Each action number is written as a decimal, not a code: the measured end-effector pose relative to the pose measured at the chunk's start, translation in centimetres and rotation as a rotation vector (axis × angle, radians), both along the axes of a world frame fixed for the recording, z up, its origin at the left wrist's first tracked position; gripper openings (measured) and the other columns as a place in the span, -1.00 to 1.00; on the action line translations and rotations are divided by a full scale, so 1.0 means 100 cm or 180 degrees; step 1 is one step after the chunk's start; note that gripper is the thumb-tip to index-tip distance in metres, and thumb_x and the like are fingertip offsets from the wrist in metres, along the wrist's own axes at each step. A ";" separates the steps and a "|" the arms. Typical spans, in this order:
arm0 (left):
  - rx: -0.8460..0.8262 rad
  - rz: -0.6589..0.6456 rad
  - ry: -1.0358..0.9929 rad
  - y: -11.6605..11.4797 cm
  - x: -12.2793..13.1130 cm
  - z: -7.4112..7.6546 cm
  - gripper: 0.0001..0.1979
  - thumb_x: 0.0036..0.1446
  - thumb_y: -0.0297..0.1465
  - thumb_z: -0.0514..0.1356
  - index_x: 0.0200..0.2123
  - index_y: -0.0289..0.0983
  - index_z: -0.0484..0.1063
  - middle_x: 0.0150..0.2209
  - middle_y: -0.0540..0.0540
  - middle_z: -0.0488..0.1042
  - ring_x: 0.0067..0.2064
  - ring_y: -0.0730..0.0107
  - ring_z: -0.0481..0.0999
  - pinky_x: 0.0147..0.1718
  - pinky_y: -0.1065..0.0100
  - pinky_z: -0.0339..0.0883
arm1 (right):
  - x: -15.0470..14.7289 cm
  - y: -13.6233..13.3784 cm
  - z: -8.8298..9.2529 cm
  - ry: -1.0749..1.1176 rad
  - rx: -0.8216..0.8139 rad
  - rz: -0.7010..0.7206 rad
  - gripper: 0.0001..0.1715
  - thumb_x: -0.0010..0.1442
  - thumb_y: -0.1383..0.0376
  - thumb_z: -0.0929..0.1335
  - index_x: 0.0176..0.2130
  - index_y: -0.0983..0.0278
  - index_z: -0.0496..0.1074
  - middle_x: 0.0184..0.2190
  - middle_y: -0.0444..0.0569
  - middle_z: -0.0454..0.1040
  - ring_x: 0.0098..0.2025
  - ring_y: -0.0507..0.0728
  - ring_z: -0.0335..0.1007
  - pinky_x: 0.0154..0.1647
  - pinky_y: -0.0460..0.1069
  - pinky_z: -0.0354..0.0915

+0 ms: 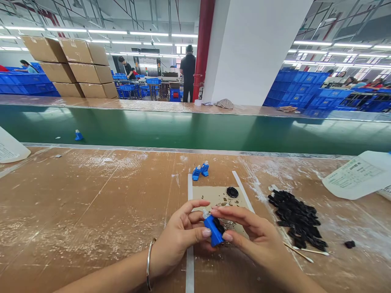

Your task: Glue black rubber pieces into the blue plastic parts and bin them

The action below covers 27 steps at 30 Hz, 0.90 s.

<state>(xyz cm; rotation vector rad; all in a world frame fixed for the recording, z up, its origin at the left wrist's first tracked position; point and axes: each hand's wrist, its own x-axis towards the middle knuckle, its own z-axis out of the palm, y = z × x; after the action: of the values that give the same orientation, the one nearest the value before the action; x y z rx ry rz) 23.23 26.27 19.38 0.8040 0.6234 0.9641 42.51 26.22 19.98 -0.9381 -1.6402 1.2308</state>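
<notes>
My left hand [180, 232] is closed round a small blue plastic part [213, 230] with a clear tip at its upper end and a black piece [218, 224] along its right side. The fingers of my right hand [256, 232] pinch the same part from the right, thumb low and fingertips near the clear tip. Beyond my hands, a round black toothed disc [232, 192] lies on a beige, dark-speckled sheet [210, 194]. Two more blue parts [200, 170] stand just past the sheet's far edge.
To the right are a pile of black pieces [296, 217], cotton swabs [302, 251] and a white jug [359, 175]. Another white container [10, 146] is at the left edge. A green conveyor belt [159, 128] crosses behind, carrying a blue part [78, 135]. People stand farther back.
</notes>
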 end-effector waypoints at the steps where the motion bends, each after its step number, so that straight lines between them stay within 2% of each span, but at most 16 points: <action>1: 0.0014 -0.0013 -0.0013 0.000 0.000 0.000 -0.52 -0.02 -0.50 0.33 -0.01 -0.24 0.29 -0.25 -0.08 0.49 -0.33 0.46 0.51 -0.43 0.44 0.50 | 0.000 0.000 0.001 0.0012 -0.0010 -0.0002 -0.68 0.15 0.17 0.44 -0.06 -0.06 0.44 -0.06 -0.17 0.50 0.00 0.11 0.39 0.07 0.03 0.30; 6: 0.0076 -0.0124 -0.0040 -0.001 0.000 -0.001 -0.55 0.01 -0.49 0.31 -0.01 -0.21 0.31 -0.17 -0.11 0.47 -0.26 0.40 0.52 -0.38 0.38 0.51 | -0.009 -0.003 0.005 0.0297 -0.0344 -0.0141 -0.78 0.20 0.13 0.38 -0.11 0.04 0.46 -0.09 -0.11 0.49 -0.07 0.11 0.39 -0.04 -0.01 0.34; 10: 0.0161 -0.0175 0.0009 -0.002 -0.001 0.003 -0.60 0.06 -0.45 0.27 0.00 -0.22 0.35 -0.06 -0.17 0.46 -0.16 0.34 0.51 -0.31 0.37 0.47 | -0.021 -0.005 0.002 0.0436 -0.0546 -0.0222 -0.77 0.19 0.12 0.39 -0.14 0.09 0.45 -0.13 -0.08 0.45 -0.16 0.11 0.36 -0.19 -0.03 0.37; 13: 0.0259 -0.0288 0.0074 -0.005 -0.001 0.007 -0.56 0.04 -0.45 0.29 0.02 -0.22 0.35 0.00 -0.20 0.46 -0.04 0.29 0.48 -0.13 0.31 0.41 | -0.030 -0.007 -0.004 0.0557 -0.0565 -0.0310 -0.77 0.15 0.12 0.42 -0.18 0.12 0.44 -0.18 -0.08 0.41 -0.20 0.12 0.33 -0.23 -0.03 0.34; 16: 0.0352 -0.0299 0.0215 -0.009 -0.002 0.010 -0.51 0.01 -0.46 0.32 0.04 -0.17 0.34 0.00 -0.16 0.48 0.02 0.29 0.46 0.00 0.28 0.32 | -0.035 -0.011 -0.008 0.0732 -0.0782 -0.0312 -0.72 0.10 0.12 0.45 -0.20 0.15 0.41 -0.26 -0.10 0.39 -0.19 0.12 0.30 -0.17 -0.02 0.29; 19: 0.0571 -0.0125 0.0583 -0.013 -0.002 0.011 -0.45 -0.02 -0.45 0.34 0.07 -0.10 0.34 -0.02 -0.11 0.50 0.02 0.27 0.46 0.00 0.26 0.32 | -0.039 -0.017 -0.010 0.0833 -0.0919 -0.0249 -0.63 0.08 0.08 0.45 -0.16 0.14 0.37 -0.25 -0.08 0.40 -0.17 0.16 0.30 -0.14 0.02 0.27; 22: 0.0778 0.0028 0.1038 -0.016 -0.003 0.011 -0.41 -0.05 -0.45 0.35 0.09 -0.07 0.34 -0.06 -0.07 0.51 0.00 0.27 0.47 -0.01 0.27 0.32 | -0.040 -0.023 -0.011 0.0773 -0.0813 -0.0350 -0.65 0.07 0.08 0.45 -0.17 0.15 0.38 -0.26 -0.07 0.39 -0.16 0.18 0.29 -0.10 0.05 0.25; 27: 0.1072 -0.0009 0.1346 -0.018 -0.005 0.011 -0.43 -0.03 -0.45 0.33 0.09 -0.08 0.36 -0.04 -0.08 0.50 -0.05 0.29 0.48 -0.06 0.30 0.34 | -0.044 -0.025 -0.013 0.1115 -0.0822 -0.0389 -0.67 0.05 0.13 0.48 -0.20 0.13 0.39 -0.34 -0.14 0.31 -0.20 0.12 0.26 -0.15 -0.03 0.23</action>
<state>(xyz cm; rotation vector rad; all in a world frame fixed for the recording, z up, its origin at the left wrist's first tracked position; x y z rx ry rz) 22.74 24.52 20.48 1.3282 0.8333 0.9140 38.11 23.69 18.68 -0.9023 -1.1539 1.4517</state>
